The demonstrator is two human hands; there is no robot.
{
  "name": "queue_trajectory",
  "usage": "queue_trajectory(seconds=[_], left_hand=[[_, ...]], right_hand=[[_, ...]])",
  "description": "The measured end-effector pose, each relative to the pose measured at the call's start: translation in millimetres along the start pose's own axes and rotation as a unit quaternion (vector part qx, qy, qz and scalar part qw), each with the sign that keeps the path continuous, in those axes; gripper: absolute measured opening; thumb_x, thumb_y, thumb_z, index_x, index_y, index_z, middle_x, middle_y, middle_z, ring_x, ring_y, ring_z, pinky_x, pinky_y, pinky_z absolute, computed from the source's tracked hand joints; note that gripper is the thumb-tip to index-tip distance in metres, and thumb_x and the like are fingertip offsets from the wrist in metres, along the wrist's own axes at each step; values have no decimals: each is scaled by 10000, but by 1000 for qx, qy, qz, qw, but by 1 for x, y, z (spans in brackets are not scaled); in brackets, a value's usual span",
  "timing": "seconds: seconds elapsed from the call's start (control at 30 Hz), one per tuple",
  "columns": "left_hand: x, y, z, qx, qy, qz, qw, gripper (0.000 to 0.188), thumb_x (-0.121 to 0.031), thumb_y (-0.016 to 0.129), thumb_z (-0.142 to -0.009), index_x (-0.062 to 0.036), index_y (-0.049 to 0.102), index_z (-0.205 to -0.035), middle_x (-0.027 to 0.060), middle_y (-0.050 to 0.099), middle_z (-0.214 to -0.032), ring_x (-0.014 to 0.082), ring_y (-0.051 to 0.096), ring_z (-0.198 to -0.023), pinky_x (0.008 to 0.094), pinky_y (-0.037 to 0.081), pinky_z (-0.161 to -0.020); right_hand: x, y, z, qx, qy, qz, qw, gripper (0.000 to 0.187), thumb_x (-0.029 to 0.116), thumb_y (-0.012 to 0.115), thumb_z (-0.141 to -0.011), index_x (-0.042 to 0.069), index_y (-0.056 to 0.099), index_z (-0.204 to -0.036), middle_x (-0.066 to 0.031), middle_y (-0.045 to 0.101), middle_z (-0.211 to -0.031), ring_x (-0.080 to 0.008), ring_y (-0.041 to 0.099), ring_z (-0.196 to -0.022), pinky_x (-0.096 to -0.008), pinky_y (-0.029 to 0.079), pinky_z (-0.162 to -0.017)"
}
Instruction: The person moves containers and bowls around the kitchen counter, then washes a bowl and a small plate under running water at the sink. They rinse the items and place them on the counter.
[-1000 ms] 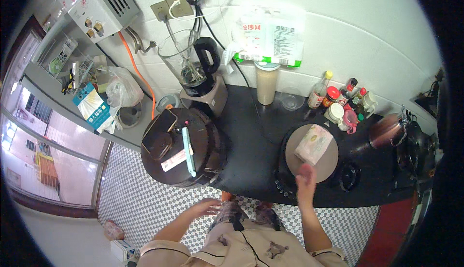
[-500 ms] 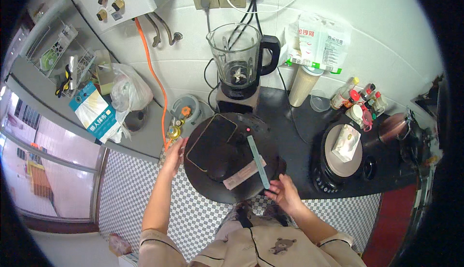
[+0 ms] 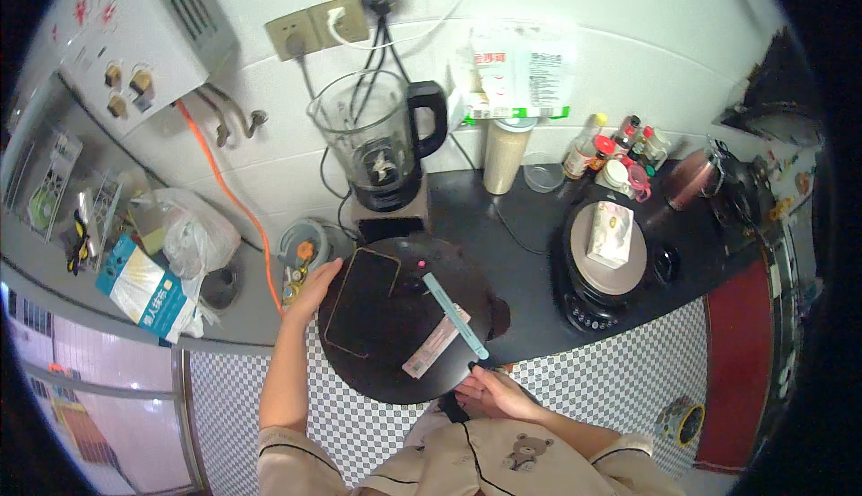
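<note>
A round black board (image 3: 359, 375) juts over the front edge of the black counter. My left hand (image 3: 314, 291) grips its left rim, with some fingers hidden beneath. At the lower right rim, my right hand (image 3: 492, 392) is closed on the edge. Lying on the board are a flat teal stick (image 3: 456, 316) like a nail file, a narrow pink packet (image 3: 434, 345) partly under it, and a tiny pink piece (image 3: 422, 264). A thin tan line (image 3: 334, 312) outlines a dark rectangular shape on the left half; I cannot make out what that is.
Behind the board stands a blender (image 3: 377, 150) with a glass jug. A black cooker (image 3: 584, 312) with a tissue pack (image 3: 611, 234) on its lid is at right, near several sauce bottles (image 3: 584, 150). An orange hose (image 3: 229, 195) runs down to a valve at left.
My right hand has come in from beside the board to its lower right rim. The view has shifted and tilted; the board sits lower and further left in it.
</note>
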State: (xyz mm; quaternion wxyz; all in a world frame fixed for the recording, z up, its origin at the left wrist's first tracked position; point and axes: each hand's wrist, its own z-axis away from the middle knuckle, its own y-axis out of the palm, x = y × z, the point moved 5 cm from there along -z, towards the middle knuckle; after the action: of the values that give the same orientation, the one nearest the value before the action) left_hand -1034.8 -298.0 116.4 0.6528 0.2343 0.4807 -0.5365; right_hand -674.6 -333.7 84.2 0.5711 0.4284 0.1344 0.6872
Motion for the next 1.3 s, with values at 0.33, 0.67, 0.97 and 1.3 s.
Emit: queue_trajectory(seconds=[0.33, 0.67, 0.97, 1.3], left_hand=[[12, 16, -9, 45, -48, 161, 985, 502, -418, 465, -893, -41, 479, -1225, 48, 533, -1177, 162, 500, -1044, 284, 386, -887], [14, 73, 20, -58, 64, 97, 991, 468, -300, 541, -877, -16, 463, -1241, 71, 529, -1165, 141, 485, -1052, 275, 379, -896], [-20, 188, 33, -97, 93, 202, 970, 456, -169, 634, -807, -79, 491, -1231, 61, 563, -1097, 137, 525, -976, 258, 410, -841], [-8, 205, 20, -148, 77, 194, 967, 566, -348, 662, -782, -75, 476, -1241, 109, 536, -1113, 197, 503, -1006, 295, 389, -863]], right_hand=[[-1, -17, -12, -77, -81, 176, 978, 427, 302, 601, -844, -32, 513, -1095, -85, 585, -985, -130, 550, -874, -255, 444, -782], [70, -48, 35, -156, -141, 198, 957, 425, 311, 586, -852, -75, 522, -1017, -101, 555, -955, -140, 557, -832, -252, 514, -721], [149, -130, 79, -327, -257, 287, 863, 407, 345, 617, -820, -33, 586, -965, -60, 594, -806, -111, 541, -683, -235, 452, -569], [186, -148, 62, -332, -240, 328, 851, 500, 454, 558, -825, -27, 573, -956, -46, 576, -763, -104, 511, -613, -218, 391, -496]])
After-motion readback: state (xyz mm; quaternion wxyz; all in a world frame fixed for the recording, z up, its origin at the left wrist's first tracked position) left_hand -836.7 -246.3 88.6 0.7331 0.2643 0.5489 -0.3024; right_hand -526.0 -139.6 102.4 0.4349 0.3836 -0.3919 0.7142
